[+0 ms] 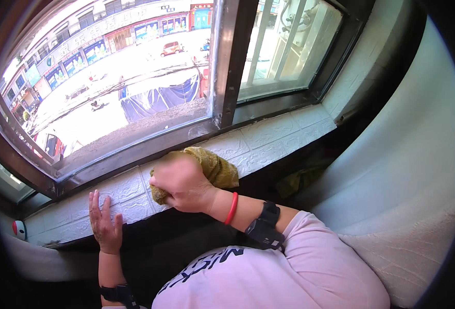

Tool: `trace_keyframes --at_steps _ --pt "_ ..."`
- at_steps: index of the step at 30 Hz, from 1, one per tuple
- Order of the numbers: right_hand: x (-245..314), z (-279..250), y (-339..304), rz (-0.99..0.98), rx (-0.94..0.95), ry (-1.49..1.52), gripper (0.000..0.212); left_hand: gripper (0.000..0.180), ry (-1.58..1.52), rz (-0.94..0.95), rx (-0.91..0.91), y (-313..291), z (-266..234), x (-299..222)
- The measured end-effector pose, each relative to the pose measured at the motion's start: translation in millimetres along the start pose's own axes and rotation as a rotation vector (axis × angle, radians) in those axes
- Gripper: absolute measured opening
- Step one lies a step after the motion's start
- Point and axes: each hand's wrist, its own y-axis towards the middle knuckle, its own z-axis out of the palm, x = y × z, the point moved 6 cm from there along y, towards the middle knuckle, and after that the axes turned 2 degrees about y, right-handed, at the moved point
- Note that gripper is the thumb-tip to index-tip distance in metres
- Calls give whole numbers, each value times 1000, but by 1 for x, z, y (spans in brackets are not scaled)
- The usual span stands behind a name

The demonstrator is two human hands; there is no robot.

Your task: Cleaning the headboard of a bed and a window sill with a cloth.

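Observation:
My right hand (182, 180) is closed over a bunched olive-yellow cloth (219, 169) and presses it on the white brick-patterned window sill (268, 136). The cloth bulges out on both sides of the hand, close under the dark window frame (134, 158). Farther left, my left hand (105, 222) is held up at the sill's front edge with its fingers stretched out and nothing in it. Whether its fingers touch the sill I cannot tell.
Beyond the glass (150, 62) lie a bright street, parked vehicles and a blue tarp cover (160, 98). A pale curtain (402, 170) hangs at the right. At the sill's left end sits a small round red-and-white object (19, 229). Below the sill it is dark.

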Motion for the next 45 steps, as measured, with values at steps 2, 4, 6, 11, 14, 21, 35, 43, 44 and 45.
trace_keyframes --at_steps 2,4,6,11,14,21,35,43,44,45 --pt "6 15 16 13 124 -10 38 46 -21 83 9 -5 -9 1" --pt "-13 6 14 51 -9 27 40 44 -144 66 -59 -17 -25 19" --pt "-32 -10 -3 154 -3 -148 43 44 -150 22 -133 -29 -42 51" --pt "-1 0 8 293 18 -296 42 49 -84 -378 -257 -96 -101 192" --pt "36 35 36 211 67 -184 44 55 -52 -655 -343 -142 -126 252" --pt "109 97 96 99 146 -71 46 65 -50 -936 -374 -217 -161 283" --pt "325 221 287 -215 -9 347 48 68 -164 -936 -353 -292 -208 337" --pt "385 393 317 -315 361 143 46 65 -492 -727 -181 -274 -216 375" --pt "385 388 313 -344 411 188 47 65 -500 -728 -181 -275 -217 379" --pt "383 382 308 -367 380 183 44 66 -521 -699 -129 -272 -214 381"
